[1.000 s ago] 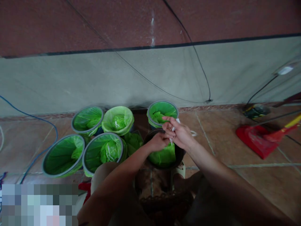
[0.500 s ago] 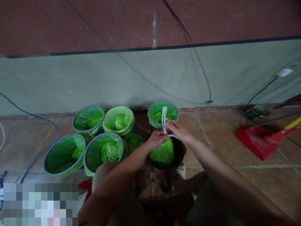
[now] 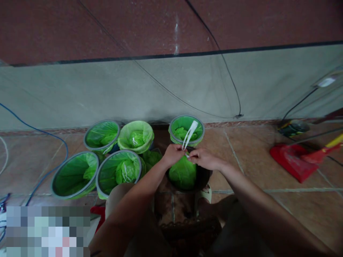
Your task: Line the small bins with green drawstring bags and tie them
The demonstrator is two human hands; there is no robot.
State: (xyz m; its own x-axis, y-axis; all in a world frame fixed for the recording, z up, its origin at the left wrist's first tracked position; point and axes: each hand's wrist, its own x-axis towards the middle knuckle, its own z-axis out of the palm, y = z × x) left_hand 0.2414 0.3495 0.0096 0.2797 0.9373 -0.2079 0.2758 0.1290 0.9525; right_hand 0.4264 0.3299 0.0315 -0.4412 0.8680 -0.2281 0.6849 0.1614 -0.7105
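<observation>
A bunched green plastic bag [image 3: 183, 174] sits in a dark bin [image 3: 205, 173] right in front of me. My left hand [image 3: 173, 155] and my right hand [image 3: 203, 159] meet above the bag's neck, both pinched on its white drawstring [image 3: 189, 135]. The drawstring's loose loops stick up and away from my fingers, toward the far bin. Both forearms reach in from the bottom of the view.
Several grey-rimmed bins lined with green bags [image 3: 75, 175] stand to the left and behind, some holding tied bags [image 3: 127, 170]. A red dustpan [image 3: 291, 160] lies on the tiled floor at right. Cables run along the wall [image 3: 160, 96] and floor.
My hands have come together at the bag's neck and pulled the white drawstring tight; its loops now stand up. The green bag has gathered into a tighter bundle.
</observation>
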